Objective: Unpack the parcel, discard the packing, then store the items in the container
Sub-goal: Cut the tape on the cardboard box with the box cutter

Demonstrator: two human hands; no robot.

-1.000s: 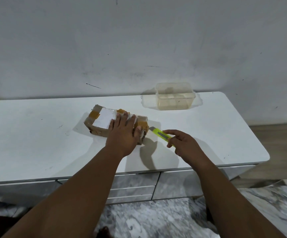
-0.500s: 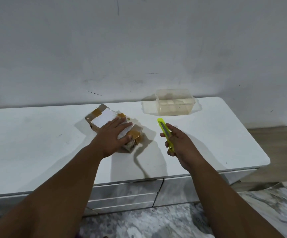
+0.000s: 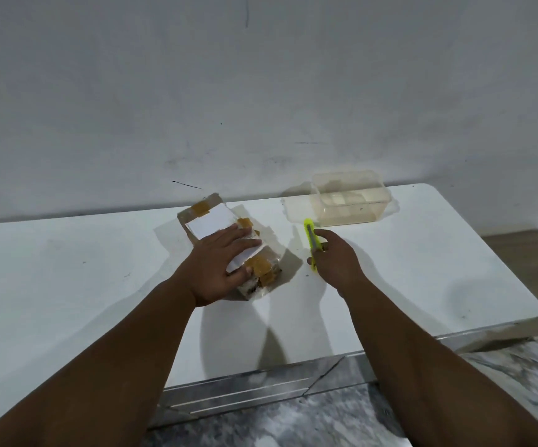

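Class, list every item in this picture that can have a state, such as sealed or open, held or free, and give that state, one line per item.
Brown cardboard parcel with white label: taped shut, lying flat, pinned by the left hand.
Left hand: open, palm flat on the parcel.
Yellow utility knife: gripped, clear of the parcel; blade not discernible.
Right hand: closed around the knife.
Clear plastic container: lidless, upright; contents unclear.
White tabletop: carrying everything.
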